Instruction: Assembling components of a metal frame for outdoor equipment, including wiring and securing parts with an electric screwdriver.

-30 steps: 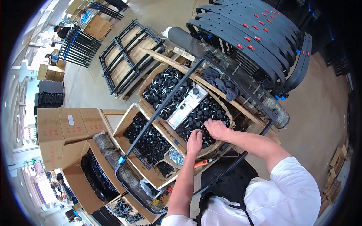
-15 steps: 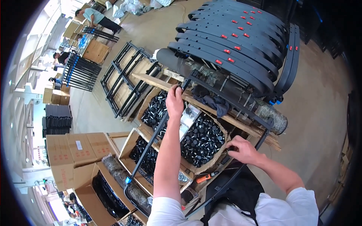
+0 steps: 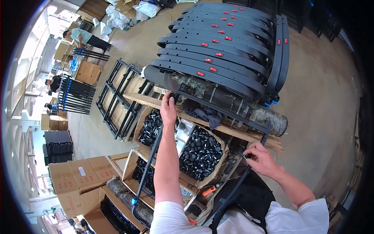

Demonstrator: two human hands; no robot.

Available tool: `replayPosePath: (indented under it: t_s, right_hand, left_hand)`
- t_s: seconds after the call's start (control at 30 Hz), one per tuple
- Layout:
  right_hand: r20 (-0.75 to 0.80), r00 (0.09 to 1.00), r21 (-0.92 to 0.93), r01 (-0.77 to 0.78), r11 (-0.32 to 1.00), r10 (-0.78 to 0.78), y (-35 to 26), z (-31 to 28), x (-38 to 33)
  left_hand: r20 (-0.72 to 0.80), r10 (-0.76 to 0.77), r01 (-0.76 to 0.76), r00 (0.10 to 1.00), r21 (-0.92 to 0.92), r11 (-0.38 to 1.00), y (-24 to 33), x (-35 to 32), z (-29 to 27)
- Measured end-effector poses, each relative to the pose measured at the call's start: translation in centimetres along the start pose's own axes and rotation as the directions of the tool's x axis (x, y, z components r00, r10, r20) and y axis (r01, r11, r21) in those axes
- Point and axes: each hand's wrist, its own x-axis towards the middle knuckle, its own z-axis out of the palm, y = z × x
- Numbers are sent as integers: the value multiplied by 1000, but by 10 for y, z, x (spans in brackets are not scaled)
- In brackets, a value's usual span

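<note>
The person's left hand (image 3: 168, 112) reaches to the far left corner of a black metal tube frame (image 3: 147, 171), its fingers drawn close together around a small dark piece (image 3: 172, 96) at the tips; whether they pinch it or only touch it cannot be told. The right hand (image 3: 263, 160) is at the frame's right side, thumb and fingers narrow, holding a small black round foot (image 3: 247, 155) just beside the tube.

The frame lies tilted across the near work area, its far bar beside a plastic-wrapped roll (image 3: 274, 119) and a dark cloth (image 3: 208, 116). Between the forearms, a cardboard bin (image 3: 225, 149) holds a heap of black feet with bright threaded studs (image 3: 199, 154); a whitish box (image 3: 184, 135) separates it from a second heap to the left. An orange-handled tool (image 3: 210, 190) lies at the bin's near side.

Farther off, curved dark grey panels (image 3: 218, 58) with red tags stand in a row. A long wooden plank (image 3: 145, 100) runs along the bin's far side. Closed cartons (image 3: 74, 177) sit to the left, and far left a co-worker (image 3: 82, 36) bends over black bars.
</note>
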Motion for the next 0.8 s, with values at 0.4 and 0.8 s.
replayPosePath:
  t_s: [0.4,0.8]
  right_hand:
    - [-173,985,-206,-9,979,-28,-2,-28,-7]
    - [-269,963,-419,-102,902,-16,12,-48,-7]
  left_hand:
    - [32,48,-50,998,70,996,-11,7,2]
    - [46,-9,11,999,-33,999,-38,15,0]
